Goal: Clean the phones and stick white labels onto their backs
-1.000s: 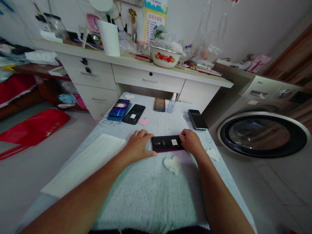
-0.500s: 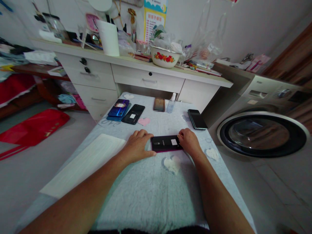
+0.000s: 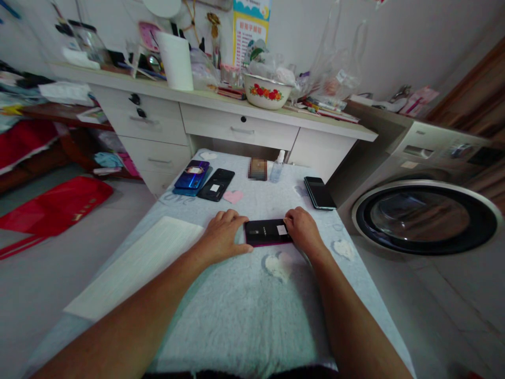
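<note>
A black smartphone (image 3: 267, 238) lies back side up on the cloth-covered table, with a magenta lower edge and a small white sticker (image 3: 281, 230) near its right end. My left hand (image 3: 223, 237) braces the phone's left end, thumb at the near corner and forefinger at the far corner. My right hand (image 3: 303, 229) is closed over the right end, its fingertips pressed together just beside the sticker. Whatever those right fingertips pinch is hidden under them.
Blue phones (image 3: 191, 176) and a black phone (image 3: 216, 185) lie at the back left. A spray bottle (image 3: 277, 167) stands at the back, a dark phone (image 3: 319, 193) lies at right. A white sheet (image 3: 136, 268) lies beside my left forearm. A washing machine (image 3: 410, 152) flanks the table.
My right hand has shifted slightly left along the phone, its fingertips now closer to the sticker. My left hand and the phone have stayed in place.
</note>
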A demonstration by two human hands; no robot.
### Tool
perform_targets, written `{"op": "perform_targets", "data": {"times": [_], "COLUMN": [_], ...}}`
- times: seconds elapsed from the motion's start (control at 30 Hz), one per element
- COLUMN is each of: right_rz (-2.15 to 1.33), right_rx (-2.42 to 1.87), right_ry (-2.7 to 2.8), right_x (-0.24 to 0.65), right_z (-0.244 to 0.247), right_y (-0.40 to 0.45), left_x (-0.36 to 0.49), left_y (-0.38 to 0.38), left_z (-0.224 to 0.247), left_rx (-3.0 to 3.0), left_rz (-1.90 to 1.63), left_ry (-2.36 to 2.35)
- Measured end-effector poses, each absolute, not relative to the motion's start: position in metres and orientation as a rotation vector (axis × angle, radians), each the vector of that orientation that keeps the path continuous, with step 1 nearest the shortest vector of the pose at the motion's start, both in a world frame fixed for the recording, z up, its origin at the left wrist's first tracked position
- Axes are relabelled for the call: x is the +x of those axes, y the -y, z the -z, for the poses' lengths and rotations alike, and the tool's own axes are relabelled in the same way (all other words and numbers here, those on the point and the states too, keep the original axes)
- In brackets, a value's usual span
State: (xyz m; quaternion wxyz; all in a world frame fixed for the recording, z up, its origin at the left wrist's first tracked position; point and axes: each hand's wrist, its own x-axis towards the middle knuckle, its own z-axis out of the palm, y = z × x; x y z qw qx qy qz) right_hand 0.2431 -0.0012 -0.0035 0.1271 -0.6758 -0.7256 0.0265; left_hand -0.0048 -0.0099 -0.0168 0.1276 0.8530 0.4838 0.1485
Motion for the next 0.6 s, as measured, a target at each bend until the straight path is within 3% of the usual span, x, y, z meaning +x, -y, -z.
{"op": "perform_targets", "data": {"times": [0.6], "right_rz": [-0.069], "right_rx": [-1.818], "right_ry": [2.205], "right_x": [0.224], "right_z": [0.003], "right_y": [0.006], "left_x": [-0.005], "left_y": [0.010], "left_z": [0.016], "left_rx": [2.490], "left_rz": [-0.426], "left_ry": [-1.416]}}
